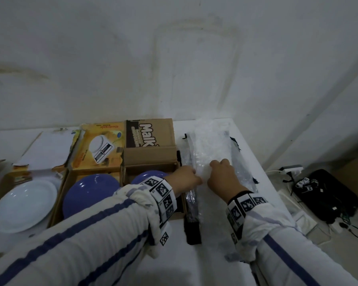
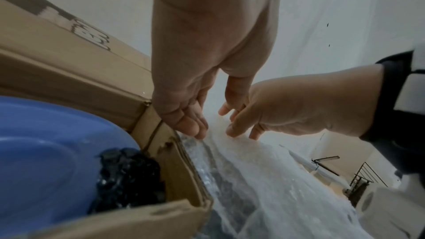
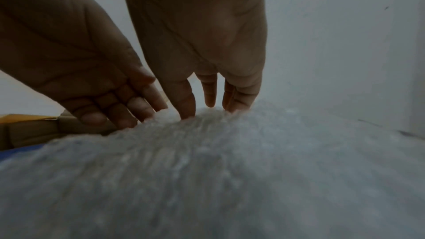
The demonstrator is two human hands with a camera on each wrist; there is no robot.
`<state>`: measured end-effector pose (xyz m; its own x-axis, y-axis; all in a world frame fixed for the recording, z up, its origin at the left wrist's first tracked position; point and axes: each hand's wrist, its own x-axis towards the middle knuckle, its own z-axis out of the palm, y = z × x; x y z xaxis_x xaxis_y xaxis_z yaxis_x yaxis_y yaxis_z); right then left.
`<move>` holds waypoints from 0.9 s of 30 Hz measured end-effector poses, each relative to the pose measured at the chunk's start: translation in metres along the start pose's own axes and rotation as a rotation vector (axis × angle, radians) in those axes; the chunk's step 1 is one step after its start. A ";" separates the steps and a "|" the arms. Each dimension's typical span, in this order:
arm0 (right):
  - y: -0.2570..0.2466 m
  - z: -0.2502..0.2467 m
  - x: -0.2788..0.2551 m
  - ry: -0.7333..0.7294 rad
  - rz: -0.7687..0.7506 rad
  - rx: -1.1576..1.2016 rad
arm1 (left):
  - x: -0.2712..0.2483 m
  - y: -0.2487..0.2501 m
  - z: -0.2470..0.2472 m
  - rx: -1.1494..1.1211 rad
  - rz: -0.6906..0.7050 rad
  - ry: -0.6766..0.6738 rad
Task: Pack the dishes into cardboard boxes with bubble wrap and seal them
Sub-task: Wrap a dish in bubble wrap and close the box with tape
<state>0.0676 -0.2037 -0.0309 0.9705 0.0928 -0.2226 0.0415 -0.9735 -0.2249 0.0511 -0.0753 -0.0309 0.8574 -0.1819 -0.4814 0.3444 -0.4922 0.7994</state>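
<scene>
A sheet of clear bubble wrap [image 1: 211,145] lies lengthwise on the right part of the white table, over a dark strip [image 1: 192,230]. Both hands are on its near middle. My left hand [image 1: 191,178] touches the wrap's left edge with straight fingers [image 2: 195,126], right beside the rightmost cardboard box [image 1: 151,159]. My right hand [image 1: 219,172] presses its spread fingertips [image 3: 209,97] into the wrap [image 3: 230,170]. Neither hand pinches it. That box holds a blue plate [image 2: 41,152] with black wrap [image 2: 128,175] beside it.
Two more open boxes stand to the left, one with a blue plate [image 1: 85,193] and one with a white plate [image 1: 23,205]. The table's right edge [image 1: 273,193] drops to a floor with cables and a black bag [image 1: 327,195]. A wall stands close behind.
</scene>
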 end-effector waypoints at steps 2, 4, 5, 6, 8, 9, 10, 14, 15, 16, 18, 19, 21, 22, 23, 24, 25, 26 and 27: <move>0.002 0.001 0.001 -0.007 -0.005 0.037 | 0.002 -0.003 0.006 -0.075 -0.013 0.036; 0.003 0.001 0.002 -0.017 0.000 0.078 | 0.002 -0.005 0.010 -0.110 -0.028 0.069; 0.004 0.000 0.002 -0.023 0.005 0.097 | 0.003 -0.006 0.011 -0.106 -0.033 0.089; 0.005 -0.001 0.003 -0.029 0.009 0.117 | 0.005 -0.006 0.011 -0.077 -0.026 0.115; 0.005 -0.003 0.004 -0.052 0.012 0.151 | 0.006 -0.007 0.009 0.004 0.016 0.171; 0.006 -0.004 0.005 -0.066 0.013 0.164 | 0.005 -0.006 0.009 0.050 0.034 0.192; 0.005 -0.005 0.005 -0.076 0.016 0.174 | 0.003 -0.005 0.008 0.107 0.047 0.210; 0.004 -0.007 0.005 -0.082 0.026 0.200 | -0.001 -0.002 0.005 0.224 0.097 0.231; 0.003 -0.007 0.005 -0.079 0.022 0.204 | -0.001 -0.002 0.004 0.218 0.094 0.235; 0.003 -0.007 0.005 -0.073 0.017 0.205 | -0.002 -0.002 0.003 0.208 0.088 0.238; 0.003 -0.007 0.004 -0.061 0.005 0.203 | -0.002 -0.001 0.001 0.180 0.072 0.243; 0.002 -0.007 0.003 -0.056 -0.001 0.204 | -0.002 -0.001 0.001 0.141 0.065 0.241; 0.001 -0.009 0.001 -0.056 -0.018 0.202 | -0.001 -0.003 0.001 -0.025 0.057 0.206; 0.000 -0.010 -0.001 -0.063 -0.031 0.199 | -0.003 -0.004 0.001 -0.117 0.049 0.177; -0.001 -0.011 -0.003 -0.071 -0.047 0.194 | -0.003 -0.005 0.002 -0.196 0.041 0.155; -0.003 -0.013 -0.006 -0.077 -0.063 0.185 | -0.005 -0.005 0.003 -0.252 0.038 0.140; -0.005 -0.014 -0.009 -0.079 -0.077 0.167 | -0.006 -0.005 0.004 -0.303 0.050 0.138; -0.007 -0.016 -0.011 -0.071 -0.088 0.140 | -0.007 -0.003 0.004 -0.333 0.074 0.149; -0.009 -0.019 -0.012 -0.057 -0.096 0.105 | -0.007 -0.003 0.004 -0.345 0.114 0.170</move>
<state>0.0596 -0.1999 -0.0085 0.9479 0.1990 -0.2486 0.1054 -0.9327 -0.3448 0.0426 -0.0761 -0.0311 0.9386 -0.0608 -0.3395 0.3270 -0.1568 0.9319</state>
